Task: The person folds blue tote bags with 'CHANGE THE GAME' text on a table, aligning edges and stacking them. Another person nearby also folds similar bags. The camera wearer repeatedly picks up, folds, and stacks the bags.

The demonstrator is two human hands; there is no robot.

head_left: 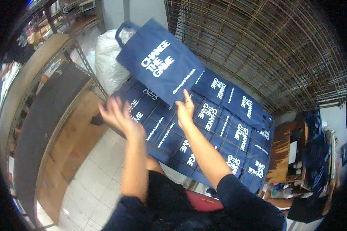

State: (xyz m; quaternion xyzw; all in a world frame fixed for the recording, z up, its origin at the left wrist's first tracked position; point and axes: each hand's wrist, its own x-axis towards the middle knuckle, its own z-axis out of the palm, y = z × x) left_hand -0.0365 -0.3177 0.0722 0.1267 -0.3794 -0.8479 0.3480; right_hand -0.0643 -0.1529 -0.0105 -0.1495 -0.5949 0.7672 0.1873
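A navy blue tote bag (181,57) with white lettering and a loop handle hangs over the far left part of a wire rack shelf. My right hand (186,109) pinches its near lower corner between thumb and fingers. My left hand (119,115) is raised left of the bag, apart from it, slightly blurred, with its fingers spread and nothing in them. Below both hands, several more navy printed pieces (229,111) lie flat in rows on the wire shelf, whose thin bars (169,148) show across them.
Tilted wire rack shelves (266,42) rise at the far right. A white plastic-wrapped bundle (108,57) stands beyond the rack's left end. Metal-framed shelving with a dark board (59,104) runs along the left. Pale floor tiles (92,177) show between. Cluttered wooden shelves (283,154) stand right.
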